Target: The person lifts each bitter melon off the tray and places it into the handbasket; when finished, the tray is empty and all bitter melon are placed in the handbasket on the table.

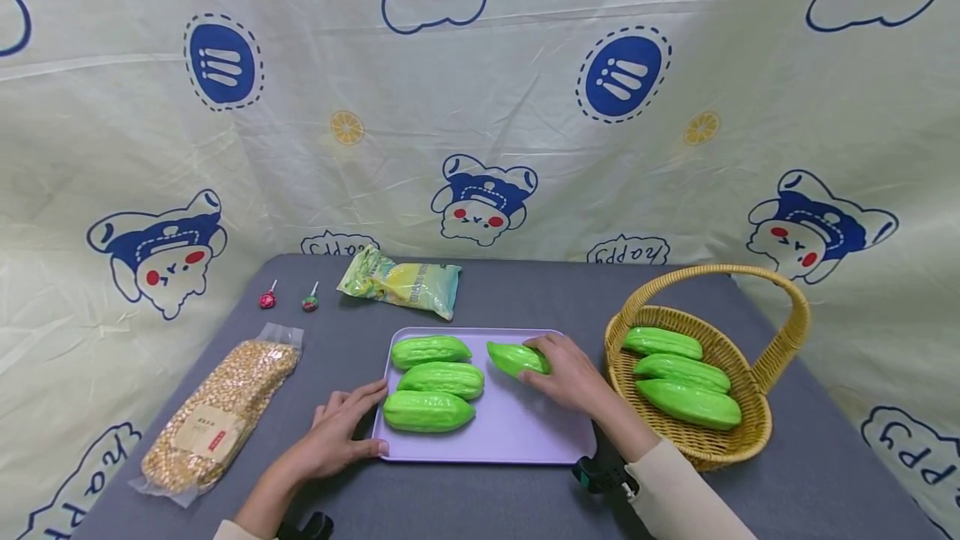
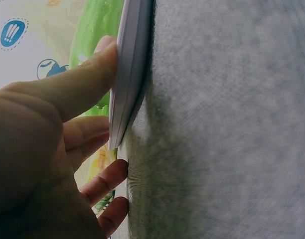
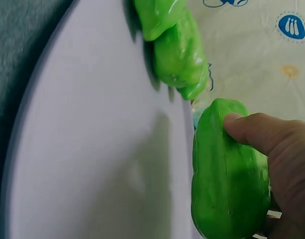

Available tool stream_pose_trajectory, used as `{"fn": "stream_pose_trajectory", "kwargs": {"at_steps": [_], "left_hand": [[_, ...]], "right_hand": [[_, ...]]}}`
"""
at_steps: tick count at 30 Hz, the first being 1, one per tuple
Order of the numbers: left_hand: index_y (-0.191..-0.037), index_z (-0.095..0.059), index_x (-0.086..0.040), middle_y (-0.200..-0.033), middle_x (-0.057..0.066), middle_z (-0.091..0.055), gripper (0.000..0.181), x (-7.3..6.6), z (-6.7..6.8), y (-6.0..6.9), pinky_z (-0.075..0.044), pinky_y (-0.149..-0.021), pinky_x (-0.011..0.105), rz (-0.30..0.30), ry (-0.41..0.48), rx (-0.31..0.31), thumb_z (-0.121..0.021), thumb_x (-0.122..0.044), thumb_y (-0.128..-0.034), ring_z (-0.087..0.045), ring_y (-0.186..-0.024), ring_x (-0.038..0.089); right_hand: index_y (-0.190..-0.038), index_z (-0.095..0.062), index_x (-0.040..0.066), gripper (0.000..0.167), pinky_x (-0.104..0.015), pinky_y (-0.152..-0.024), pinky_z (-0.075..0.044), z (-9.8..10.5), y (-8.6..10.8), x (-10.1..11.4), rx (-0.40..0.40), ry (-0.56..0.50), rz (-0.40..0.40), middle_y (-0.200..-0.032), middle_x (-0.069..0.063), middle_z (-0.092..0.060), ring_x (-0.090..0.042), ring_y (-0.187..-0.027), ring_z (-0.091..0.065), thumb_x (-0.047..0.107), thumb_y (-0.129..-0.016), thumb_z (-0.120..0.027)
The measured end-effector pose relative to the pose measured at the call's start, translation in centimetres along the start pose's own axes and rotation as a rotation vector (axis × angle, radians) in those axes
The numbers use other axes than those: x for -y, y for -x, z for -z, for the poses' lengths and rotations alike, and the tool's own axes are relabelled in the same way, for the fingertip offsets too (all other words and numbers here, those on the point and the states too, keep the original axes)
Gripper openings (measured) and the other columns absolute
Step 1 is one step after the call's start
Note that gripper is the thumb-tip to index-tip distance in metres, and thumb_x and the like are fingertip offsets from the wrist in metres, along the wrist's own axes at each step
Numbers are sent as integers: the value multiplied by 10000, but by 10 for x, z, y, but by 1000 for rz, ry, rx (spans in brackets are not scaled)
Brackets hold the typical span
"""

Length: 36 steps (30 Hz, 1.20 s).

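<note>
My right hand (image 1: 566,369) grips a green, ridged bitter melon (image 1: 512,357) above the back of the lilac tray (image 1: 525,436). The right wrist view shows the thumb lying along the side of this bitter melon (image 3: 229,174), with the other fingers mostly hidden behind it. Three more bitter melons (image 1: 441,380) lie in a column on the tray's left half. At the tray's left edge, my left hand (image 1: 337,432) touches the rim with its thumb and fingertips spread apart. The left wrist view shows its thumb (image 2: 92,74) against the rim (image 2: 127,64).
Right of the tray stands a wicker basket (image 1: 761,432) with a tall handle, holding three bitter melons (image 1: 682,373). A bag of corn kernels (image 1: 225,407) lies at left. Behind the tray are a yellow-green packet (image 1: 405,282) and two lollipops (image 1: 267,299), one red, one green.
</note>
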<state>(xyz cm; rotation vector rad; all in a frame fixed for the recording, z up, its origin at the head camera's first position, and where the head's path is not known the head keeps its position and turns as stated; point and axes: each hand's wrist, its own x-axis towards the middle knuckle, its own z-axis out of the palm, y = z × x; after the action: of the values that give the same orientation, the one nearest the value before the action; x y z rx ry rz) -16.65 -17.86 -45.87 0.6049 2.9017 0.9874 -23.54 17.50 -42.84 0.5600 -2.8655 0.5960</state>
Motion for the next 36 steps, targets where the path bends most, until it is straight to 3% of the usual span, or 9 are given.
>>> {"fn": "stream_pose_trajectory", "kwargs": {"at_steps": [13,25,36], "left_hand": [[-1384,-473,-97,-1472,43,-426,764,1,-1,0,-234,-781,313,6,-6,4,-751,-385,-734,-399,-1071,201],[-1389,-468,-105,-1480,33,-417,768,1,-1,-1,-232,-785,319,22,1,16,-754,-376,-730,-390,-1067,185],[-1395,-464,-115,-1482,22,-414,770,1,-1,-2,-234,-787,323,37,3,31,-755,-379,-733,-386,-1081,187]], "right_hand": [[-1182,-623,125,461,-334,-746,-408,24,14,15,-71,33,72,-1071,-40,-626,-179,-942,-532,341,-791,-735],[-1196,-612,126,468,-358,-774,-423,49,32,20,-121,43,144,-1075,-44,-622,-196,-983,-530,335,-795,-735],[-1206,-613,131,483,-368,-774,-426,73,56,14,-173,62,158,-1052,0,-619,-169,-979,-539,298,-776,-757]]}}
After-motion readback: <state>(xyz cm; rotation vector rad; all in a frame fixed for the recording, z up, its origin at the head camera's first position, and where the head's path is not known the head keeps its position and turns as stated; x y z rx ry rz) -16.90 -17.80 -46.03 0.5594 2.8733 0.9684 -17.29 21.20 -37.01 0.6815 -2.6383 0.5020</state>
